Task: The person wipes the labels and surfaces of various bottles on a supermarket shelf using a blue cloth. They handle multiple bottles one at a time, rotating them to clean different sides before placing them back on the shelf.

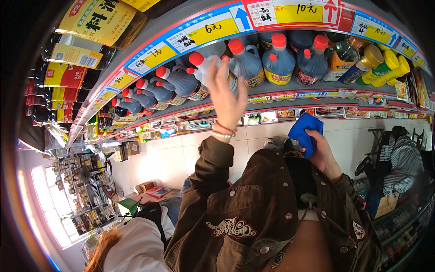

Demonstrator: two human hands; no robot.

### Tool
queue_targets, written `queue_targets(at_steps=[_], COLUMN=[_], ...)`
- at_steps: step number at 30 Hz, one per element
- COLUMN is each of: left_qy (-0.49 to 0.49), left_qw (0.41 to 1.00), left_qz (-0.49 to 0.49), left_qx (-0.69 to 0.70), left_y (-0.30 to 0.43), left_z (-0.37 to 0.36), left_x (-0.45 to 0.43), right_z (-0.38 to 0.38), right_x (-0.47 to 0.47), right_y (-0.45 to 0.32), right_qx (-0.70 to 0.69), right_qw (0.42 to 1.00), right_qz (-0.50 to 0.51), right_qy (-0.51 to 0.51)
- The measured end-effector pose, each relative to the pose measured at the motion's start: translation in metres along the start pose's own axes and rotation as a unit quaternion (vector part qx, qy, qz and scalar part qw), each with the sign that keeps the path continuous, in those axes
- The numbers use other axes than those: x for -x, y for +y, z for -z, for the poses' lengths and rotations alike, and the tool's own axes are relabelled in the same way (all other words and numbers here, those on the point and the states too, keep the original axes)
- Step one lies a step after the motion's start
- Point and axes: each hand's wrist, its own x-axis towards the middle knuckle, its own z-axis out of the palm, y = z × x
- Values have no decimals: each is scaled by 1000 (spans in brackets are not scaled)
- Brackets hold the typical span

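Observation:
My left hand point(226, 93) is raised to the shelf, blurred, its fingers apart in front of plastic jugs with red caps. A pale jug point(207, 66) is partly hidden behind the fingers; whether they touch it, I cannot tell. Just right of the hand stands a dark jug point(248, 64) with a red cap. Another dark jug with a yellow label point(278, 63) comes after it. Lower down, in front of my body, my right hand point(321, 151) grips a folded blue cloth point(306, 132).
Price tags line the shelf edge point(204, 29) above the jugs. Bottles with yellow caps point(387, 66) stand at the right. Dark sauce bottles point(64, 76) fill the left. One person in white point(136, 244) is close behind at lower left; another in a checked top point(404, 163) is at right.

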Motion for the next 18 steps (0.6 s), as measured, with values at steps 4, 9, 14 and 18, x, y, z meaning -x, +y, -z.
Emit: queue_targets(at_steps=[4, 9, 14, 18], left_qy=[133, 12, 7, 9], left_qw=[989, 992, 988, 987], left_qz=[53, 114, 135, 140], left_qx=[34, 59, 70, 73], left_y=[-30, -63, -67, -71], left_z=[23, 21, 20, 19], left_x=[-17, -23, -24, -22], right_z=[4, 2, -2, -3], right_x=[-4, -8, -7, -6], right_y=[1, 1, -1, -1], right_qx=[-4, 15, 23, 14], right_qw=[1000, 1000, 999, 1000], right_qz=[-7, -11, -11, -11], right_qy=[-1, -18, -21, -10])
